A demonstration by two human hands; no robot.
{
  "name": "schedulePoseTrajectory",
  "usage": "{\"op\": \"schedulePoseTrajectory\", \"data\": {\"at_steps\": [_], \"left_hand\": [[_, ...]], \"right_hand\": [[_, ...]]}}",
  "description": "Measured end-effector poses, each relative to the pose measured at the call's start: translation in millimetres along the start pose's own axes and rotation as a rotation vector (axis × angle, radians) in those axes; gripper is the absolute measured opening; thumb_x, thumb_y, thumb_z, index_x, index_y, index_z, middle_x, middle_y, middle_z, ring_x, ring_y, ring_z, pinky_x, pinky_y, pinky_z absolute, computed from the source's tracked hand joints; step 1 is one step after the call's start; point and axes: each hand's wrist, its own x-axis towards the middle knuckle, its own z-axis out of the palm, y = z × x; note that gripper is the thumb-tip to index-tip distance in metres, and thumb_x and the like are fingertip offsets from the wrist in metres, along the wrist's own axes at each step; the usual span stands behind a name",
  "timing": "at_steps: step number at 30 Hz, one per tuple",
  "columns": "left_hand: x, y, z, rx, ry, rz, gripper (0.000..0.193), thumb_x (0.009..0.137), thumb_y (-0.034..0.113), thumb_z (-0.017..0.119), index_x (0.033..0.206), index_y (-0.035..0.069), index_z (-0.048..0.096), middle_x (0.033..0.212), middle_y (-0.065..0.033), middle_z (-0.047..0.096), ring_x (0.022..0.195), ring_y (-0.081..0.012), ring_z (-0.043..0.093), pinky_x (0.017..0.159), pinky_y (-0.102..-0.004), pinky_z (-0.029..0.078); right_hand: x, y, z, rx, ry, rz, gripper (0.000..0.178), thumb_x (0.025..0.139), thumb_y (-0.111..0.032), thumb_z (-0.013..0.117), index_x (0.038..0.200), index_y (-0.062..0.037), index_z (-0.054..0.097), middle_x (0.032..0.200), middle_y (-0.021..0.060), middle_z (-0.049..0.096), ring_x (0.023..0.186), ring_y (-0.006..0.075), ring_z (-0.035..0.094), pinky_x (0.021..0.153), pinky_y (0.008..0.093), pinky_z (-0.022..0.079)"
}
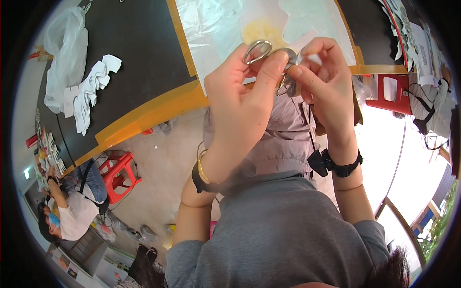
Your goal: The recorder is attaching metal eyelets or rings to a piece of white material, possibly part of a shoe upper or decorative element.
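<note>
Across the dark table [139, 57] we see a pale, glossy sheet [206, 29] edged with orange tape, with one red stool [120, 177] off the table's near left side and another red stool [389, 93] off its near right. On the table's left part lies a crumpled clear bag [67, 53], with a row of overlapping white pieces [89, 98] just beside it. Above the table's near edge, our left hand [240, 84] curls its fingers round metal scissors [258, 52], while its thumb presses what seems a small grey piece [289, 54]. Our right hand [329, 77] has thumb and forefinger narrowly apart at that piece's right side; we cannot tell whether they grip it. As we judge it, the piece could drop below the table if the left thumb eased, and the scissors, sharing that hand with tips hidden from us, could nick a finger if their handles swung. Of containers, we pick out the clear bag on the table; its folds leave its contents unclear.
</note>
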Motion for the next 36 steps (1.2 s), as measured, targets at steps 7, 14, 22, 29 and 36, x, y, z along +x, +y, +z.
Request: {"op": "schedulePoseTrajectory", "data": {"at_steps": [7,14,22,29,36], "left_hand": [[-6.2,6.8,0.0,0.063,-0.036,0.094,0.013,0.088,0.005,0.062,0.095,-0.004,0.057,0.090,-0.0084,0.064,0.078,-0.0114,0.061,0.071,-0.0249,0.052],[-2.5,3.1,-0.1,-0.168,0.017,0.028,0.015,0.087,0.009,0.064,0.095,-0.003,0.060,0.088,-0.0072,0.065,0.080,-0.0117,0.061,0.072,-0.0257,0.051],[0.3,6.2,-6.0,-0.204,0.020,-0.122,0.012,0.089,0.010,0.061,0.097,0.002,0.060,0.091,-0.0047,0.065,0.076,-0.0095,0.058,0.066,-0.0237,0.045],[5.1,6.5,-12.5,-0.808,-0.248,-0.579,0.016,0.094,0.015,0.051,0.101,0.004,0.060,0.084,-0.0004,0.060,0.067,-0.0077,0.051,0.063,-0.0241,0.043],[6.8,-1.7,-9.3,-0.782,-0.253,-0.507,0.017,0.095,0.017,0.051,0.104,0.006,0.059,0.086,0.0005,0.060,0.070,-0.0079,0.052,0.067,-0.0256,0.045]], "right_hand": [[5.6,-30.8,-11.9,-0.231,-0.182,0.060,0.024,0.077,-0.010,0.073,0.096,-0.0017,0.061,0.059,-0.0002,0.059,0.047,0.0019,0.047,0.040,0.0170,0.032],[0.2,-30.5,-2.1,-0.298,-0.123,0.161,0.016,0.078,-0.014,0.071,0.081,-0.0001,0.064,0.051,-0.0017,0.055,0.041,0.0007,0.043,0.039,0.0173,0.029],[0.4,-20.4,-6.3,-0.446,-0.181,-0.077,0.016,0.075,-0.012,0.070,0.074,-0.0006,0.058,0.060,-0.0032,0.051,0.049,0.0007,0.042,0.045,0.0182,0.031],[-5.9,-10.1,-2.3,-0.332,-0.176,-0.354,0.017,0.072,-0.007,0.069,0.070,-0.0013,0.054,0.071,0.0004,0.050,0.049,0.0031,0.042,0.046,0.0182,0.032],[-1.7,2.1,-9.6,-0.383,-0.150,-0.585,0.013,0.072,-0.005,0.072,0.075,-0.0019,0.059,0.076,0.0015,0.056,0.049,0.0043,0.046,0.047,0.0181,0.036]]}}
